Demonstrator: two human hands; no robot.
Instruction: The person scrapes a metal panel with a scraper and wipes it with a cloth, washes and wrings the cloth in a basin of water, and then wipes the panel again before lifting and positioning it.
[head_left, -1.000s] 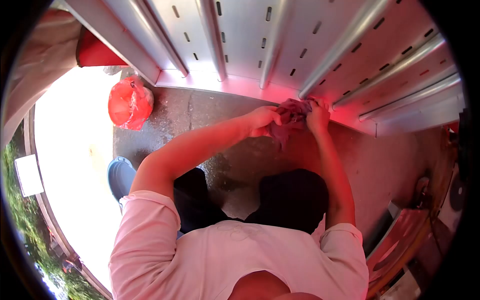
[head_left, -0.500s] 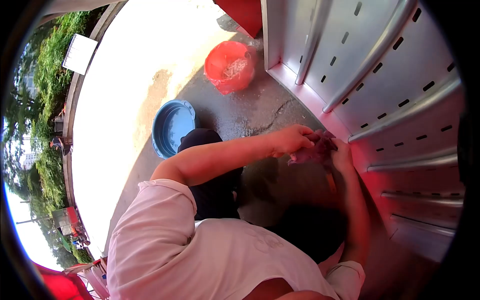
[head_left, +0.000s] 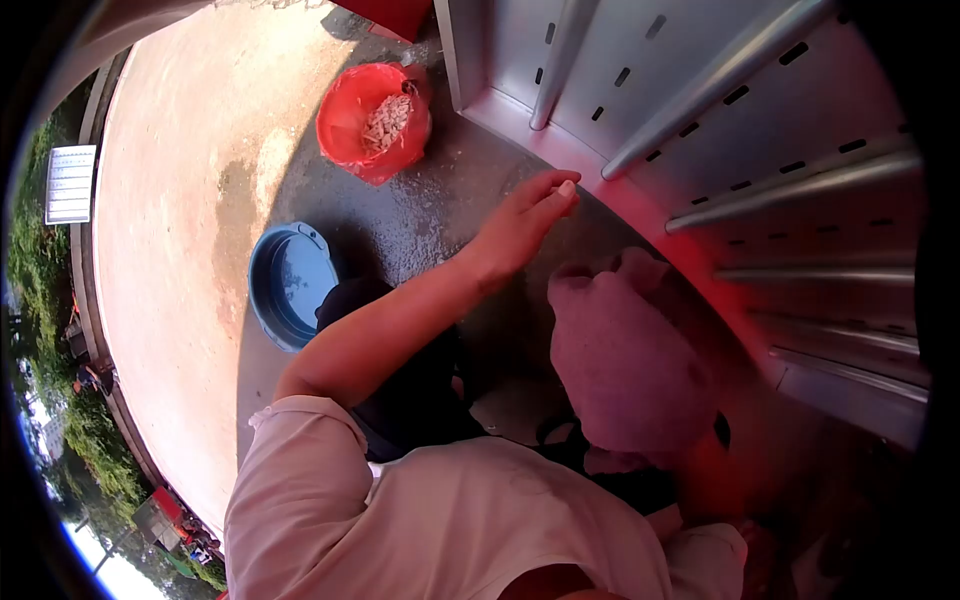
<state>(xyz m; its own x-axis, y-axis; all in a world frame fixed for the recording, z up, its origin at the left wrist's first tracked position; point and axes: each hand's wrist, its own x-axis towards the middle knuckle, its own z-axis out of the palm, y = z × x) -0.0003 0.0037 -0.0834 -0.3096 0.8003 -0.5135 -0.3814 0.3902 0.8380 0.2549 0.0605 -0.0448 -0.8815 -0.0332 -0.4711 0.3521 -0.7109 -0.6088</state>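
Note:
My left hand (head_left: 525,225) reaches out ahead of me over the wet ground, fingers stretched and thumb close to them, with nothing seen in it. To its lower right, a mauve cloth (head_left: 630,365) hangs spread out, apart from the left hand. Two bunched corners stick up at its top edge. My right hand does not show; only the right sleeve (head_left: 705,560) is visible at the bottom, and the cloth covers the area in front of it.
A blue basin (head_left: 262,285) with water stands on the ground at left. Beyond it is a red-lined bucket (head_left: 345,125) holding pale bits. A slotted metal panel with tubular bars (head_left: 800,205) rises on the right. Sunlit pavement (head_left: 165,290) lies farther left, bordered by greenery.
The mauve cloth, bunched between both hands before, now hangs spread out nearer my body. My left hand has come off it and moved up and left. My right hand has gone out of sight.

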